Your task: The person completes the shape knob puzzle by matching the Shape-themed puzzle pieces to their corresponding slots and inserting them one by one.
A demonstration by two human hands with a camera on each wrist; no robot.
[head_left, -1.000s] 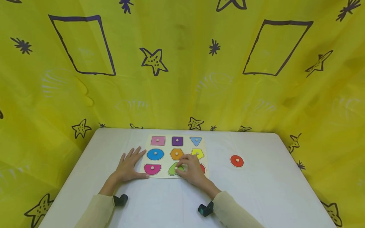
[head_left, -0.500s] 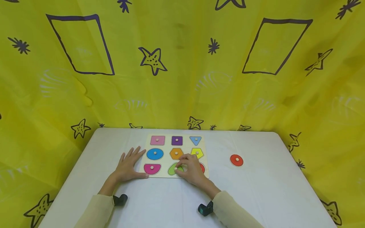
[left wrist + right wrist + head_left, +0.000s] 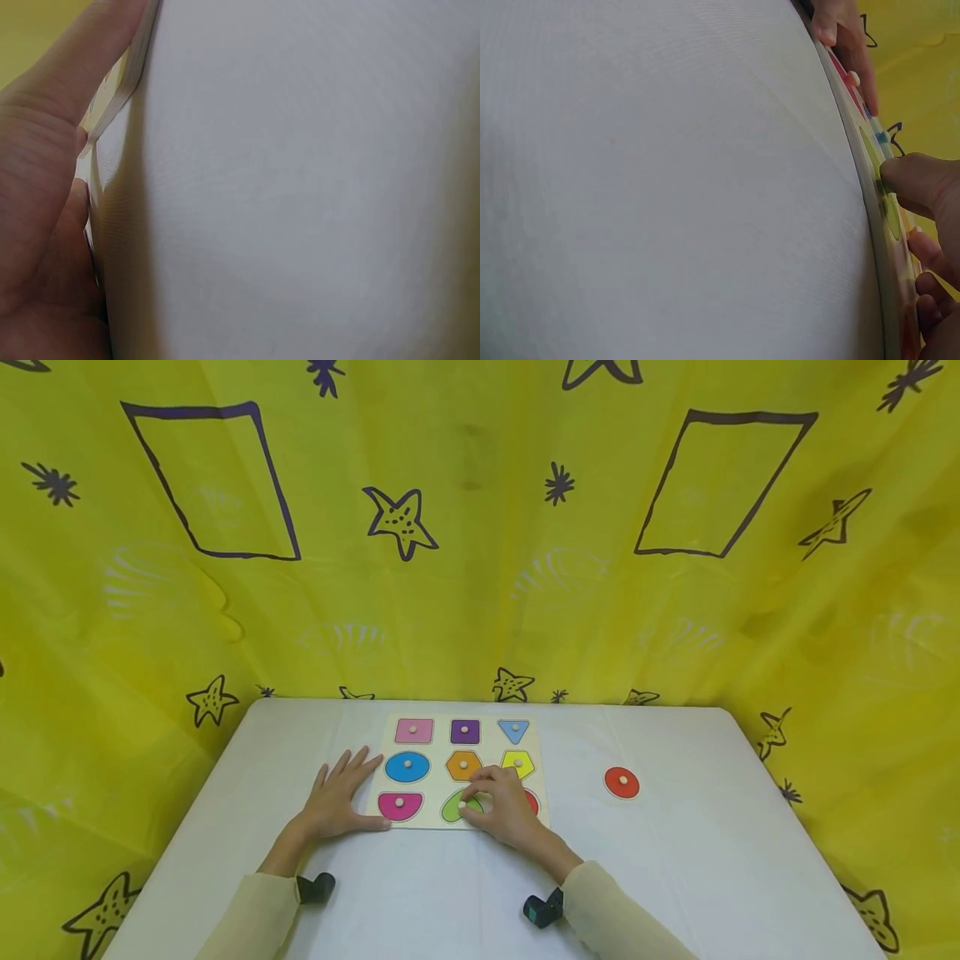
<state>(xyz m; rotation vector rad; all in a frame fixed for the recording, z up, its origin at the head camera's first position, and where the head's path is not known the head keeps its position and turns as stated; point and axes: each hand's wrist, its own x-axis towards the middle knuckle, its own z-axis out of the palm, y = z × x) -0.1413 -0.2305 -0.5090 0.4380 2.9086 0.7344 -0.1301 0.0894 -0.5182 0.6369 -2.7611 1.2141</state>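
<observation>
The left hand [image 3: 337, 800] lies flat with fingers spread on the white surface [image 3: 675, 868], its thumb against the left edge of the puzzle board [image 3: 431, 745], which sits near the far edge. The right hand [image 3: 504, 806] pinches the knob of the green piece [image 3: 452, 807] in the board's near row. To seat it well, I judge the piece needs turning to match its hole while the board is braced. 1 red disc [image 3: 622, 782] lies apart, toward the right edge.

Green piece [image 3: 453, 808], red disc [image 3: 622, 782], yellow star-patterned cloth [image 3: 480, 527].
</observation>
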